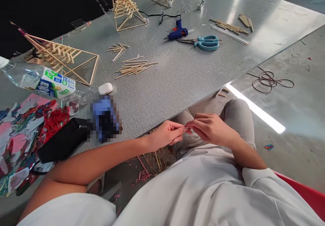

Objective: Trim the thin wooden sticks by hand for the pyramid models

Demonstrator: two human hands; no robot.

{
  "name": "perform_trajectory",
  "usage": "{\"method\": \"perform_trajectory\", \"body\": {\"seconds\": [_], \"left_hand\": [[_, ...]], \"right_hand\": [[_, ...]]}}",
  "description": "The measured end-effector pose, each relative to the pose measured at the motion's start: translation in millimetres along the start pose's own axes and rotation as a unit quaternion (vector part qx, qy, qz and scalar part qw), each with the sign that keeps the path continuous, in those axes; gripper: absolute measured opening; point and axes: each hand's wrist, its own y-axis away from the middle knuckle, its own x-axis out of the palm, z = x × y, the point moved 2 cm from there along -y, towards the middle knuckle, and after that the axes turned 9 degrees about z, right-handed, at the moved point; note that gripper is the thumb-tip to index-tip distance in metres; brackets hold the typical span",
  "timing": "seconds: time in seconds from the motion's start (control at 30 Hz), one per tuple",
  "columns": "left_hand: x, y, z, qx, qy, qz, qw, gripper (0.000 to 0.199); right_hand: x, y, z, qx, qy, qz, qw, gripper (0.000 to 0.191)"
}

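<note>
Wooden sticks (133,69) on table (162,89), fingers (179,131) together

Fingers (179,131) together beside the table (162,87)

Craft workshop: glue gun (178,31), scissors (208,43)

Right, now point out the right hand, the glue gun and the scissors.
Right hand (210,128): head view, on the back of the hand.
Glue gun (178,34): head view, on its blue body.
Scissors (198,43): head view, on the teal handles, near where they meet.
</note>
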Motion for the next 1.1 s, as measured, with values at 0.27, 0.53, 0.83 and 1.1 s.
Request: {"method": "perform_trajectory", "body": {"seconds": [0.27, 0.53, 0.83, 1.1], "left_hand": [[1.1, 0, 0, 0.051, 0.002, -0.038, 0.998, 0.06], [3.9, 2, 0, 0.071, 0.002, -0.049, 0.996, 0.058], [7.4, 6, 1, 0.075, -0.145, -0.056, 0.985, 0.061], [3.9, 6, 6, 0.09, -0.192, -0.061, 0.975, 0.058]], "right_hand": [[17, -2, 12, 0.107, -0.002, -0.063, 0.992, 0.018], [18, -5, 15, 0.092, 0.033, -0.101, 0.99, 0.015], [5, -2, 14, 0.068, 0.111, 0.081, 0.988, 0.031], [21, -2, 15, 0.08, 0.152, 0.066, 0.983, 0.021]]}}
